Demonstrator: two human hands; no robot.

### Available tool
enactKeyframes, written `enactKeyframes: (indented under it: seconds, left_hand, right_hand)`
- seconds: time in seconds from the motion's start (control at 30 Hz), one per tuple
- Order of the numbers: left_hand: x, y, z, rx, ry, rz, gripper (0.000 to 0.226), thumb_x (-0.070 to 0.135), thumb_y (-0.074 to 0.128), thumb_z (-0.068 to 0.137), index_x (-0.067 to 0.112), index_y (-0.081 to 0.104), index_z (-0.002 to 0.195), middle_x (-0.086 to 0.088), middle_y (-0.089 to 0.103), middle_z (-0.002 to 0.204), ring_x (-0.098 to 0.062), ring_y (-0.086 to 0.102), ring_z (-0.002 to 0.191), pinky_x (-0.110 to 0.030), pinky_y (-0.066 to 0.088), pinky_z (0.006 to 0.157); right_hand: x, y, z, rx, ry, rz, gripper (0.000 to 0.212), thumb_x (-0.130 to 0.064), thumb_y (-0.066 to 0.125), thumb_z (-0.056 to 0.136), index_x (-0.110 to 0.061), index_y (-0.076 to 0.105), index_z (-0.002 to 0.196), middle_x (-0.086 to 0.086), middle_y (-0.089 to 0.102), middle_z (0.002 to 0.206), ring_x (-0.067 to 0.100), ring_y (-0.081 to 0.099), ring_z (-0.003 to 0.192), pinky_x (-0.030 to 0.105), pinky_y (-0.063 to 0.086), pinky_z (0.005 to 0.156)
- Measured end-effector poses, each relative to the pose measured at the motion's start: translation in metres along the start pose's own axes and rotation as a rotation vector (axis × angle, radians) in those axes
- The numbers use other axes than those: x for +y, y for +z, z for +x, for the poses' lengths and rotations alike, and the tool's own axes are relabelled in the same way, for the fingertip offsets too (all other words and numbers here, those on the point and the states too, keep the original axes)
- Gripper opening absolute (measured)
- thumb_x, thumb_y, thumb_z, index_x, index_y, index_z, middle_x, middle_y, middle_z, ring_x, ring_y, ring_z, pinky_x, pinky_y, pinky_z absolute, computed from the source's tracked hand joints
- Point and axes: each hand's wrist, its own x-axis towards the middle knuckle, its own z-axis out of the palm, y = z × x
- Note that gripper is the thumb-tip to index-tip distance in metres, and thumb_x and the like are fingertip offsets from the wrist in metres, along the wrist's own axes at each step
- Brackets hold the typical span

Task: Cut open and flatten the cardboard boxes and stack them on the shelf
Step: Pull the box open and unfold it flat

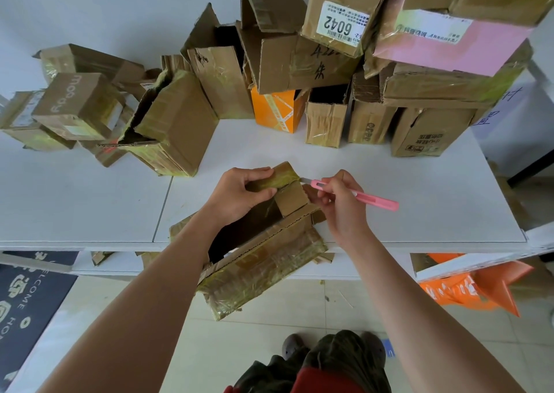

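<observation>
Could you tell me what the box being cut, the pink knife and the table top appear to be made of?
The box looks like corrugated brown cardboard: matte, with torn fluted edges, and glossy yellowish tape over its seams. The knife seems to have a smooth pink plastic handle and a thin grey blade, probably metal. The table top is a smooth matte white board; what lies under its finish cannot be told.

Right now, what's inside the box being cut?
The taped box shows only a dark cavity; nothing visible inside. The left hand and a flap hide its far end.
</observation>
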Motion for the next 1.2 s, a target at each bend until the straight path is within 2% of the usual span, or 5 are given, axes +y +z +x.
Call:
enactKeyframes:
  seconds: [0.57, 0.73, 0.87, 1.0, 1.2]
  left_hand:
    - [0.0, -0.004, 0.005, 0.007, -0.008, 0.003, 0.041, 0.024, 0.072, 0.089, 0.021, 0.064, 0.129, 0.016, 0.058, 0.132, 0.002, 0.051, 0.114, 0.008, 0.032, 0.079]
    - [0.0, -0.002, 0.005, 0.025, -0.042, -0.02, 0.049, 0.016, 0.079, 0.081, 0.02, 0.065, 0.128, 0.01, 0.063, 0.129, -0.005, 0.059, 0.113, 0.0, 0.037, 0.084]
    - [0.007, -0.001, 0.006, 0.084, -0.033, -0.006, 0.054, 0.014, 0.085, 0.075, 0.017, 0.067, 0.127, 0.007, 0.065, 0.126, -0.005, 0.06, 0.112, -0.001, 0.037, 0.085]
    - [0.018, 0.002, 0.009, 0.141, 0.034, 0.064, 0.059, 0.017, 0.084, 0.075, 0.016, 0.063, 0.131, 0.004, 0.061, 0.133, -0.007, 0.055, 0.12, -0.01, 0.035, 0.098]
    - [0.022, 0.01, 0.008, 0.056, -0.023, 0.072, 0.071, 0.024, 0.084, 0.074, 0.013, 0.055, 0.139, -0.002, 0.05, 0.147, -0.02, 0.047, 0.134, -0.022, 0.032, 0.109]
  right_hand:
    - [-0.016, -0.011, 0.004, -0.043, -0.015, -0.091, 0.021, 0.006, 0.052, 0.091, -0.006, 0.049, 0.074, 0.004, 0.055, 0.066, 0.011, 0.055, 0.062, 0.03, 0.059, 0.064]
    - [-0.04, -0.056, 0.01, -0.11, -0.681, -1.3, 0.012, -0.003, 0.056, 0.091, -0.007, 0.059, 0.102, 0.005, 0.059, 0.093, 0.021, 0.057, 0.083, 0.034, 0.05, 0.06]
    - [-0.045, -0.084, 0.018, -0.05, -0.473, -1.983, 0.036, -0.004, 0.053, 0.091, -0.013, 0.057, 0.125, 0.007, 0.052, 0.116, 0.025, 0.049, 0.109, 0.03, 0.039, 0.065]
    - [-0.054, -0.078, 0.014, -0.107, -0.242, -1.927, 0.053, 0.0, 0.044, 0.095, -0.02, 0.045, 0.144, 0.01, 0.051, 0.126, 0.026, 0.045, 0.12, 0.036, 0.049, 0.087]
    - [-0.074, 0.015, -0.012, -0.108, -0.714, -1.217, 0.016, 0.0, 0.059, 0.093, -0.002, 0.068, 0.106, 0.009, 0.068, 0.094, 0.017, 0.064, 0.081, 0.019, 0.049, 0.072]
